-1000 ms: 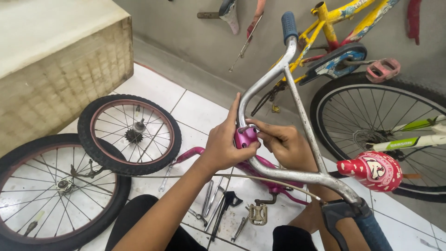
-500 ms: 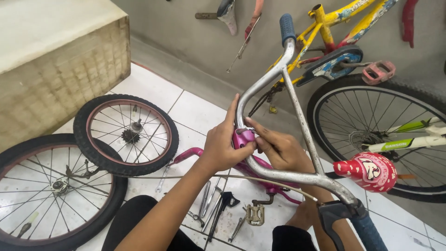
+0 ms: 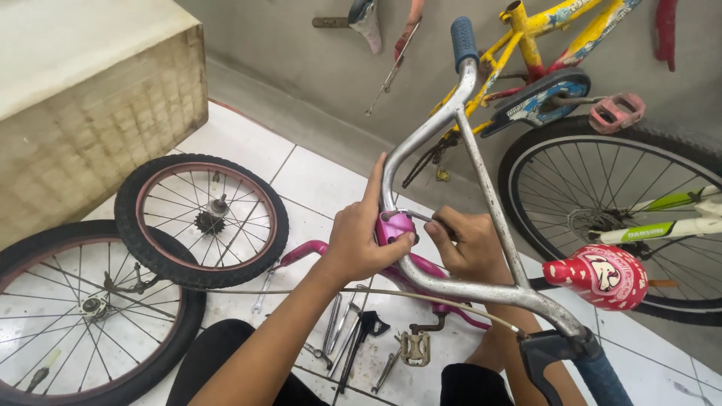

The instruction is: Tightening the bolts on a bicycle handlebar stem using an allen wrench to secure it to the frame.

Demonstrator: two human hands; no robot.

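A silver bicycle handlebar [image 3: 481, 188] with blue grips rises from a pink stem clamp [image 3: 395, 225] in the middle of the view. My left hand [image 3: 359, 237] wraps the bar and the pink clamp from the left, thumb pointing up along the tube. My right hand [image 3: 470, 244] is just right of the clamp, fingers pinched on a thin metal tool [image 3: 423, 216] whose tip meets the clamp. A red bell-shaped ornament [image 3: 602, 277] is fixed to the bar's near end. The pink frame [image 3: 308, 252] runs below my hands.
Two loose wheels [image 3: 199, 222] [image 3: 83, 308] lie on the white tiled floor at left. Wrenches and a pedal [image 3: 415, 347] lie scattered near my knees. A yellow bike frame [image 3: 541, 30] leans on the wall, a large wheel [image 3: 624, 210] at right, a tiled block [image 3: 98, 113] at left.
My hands stay on the clamp; the view has shifted slightly. The right hand's fingers have tightened on the thin tool at the clamp.
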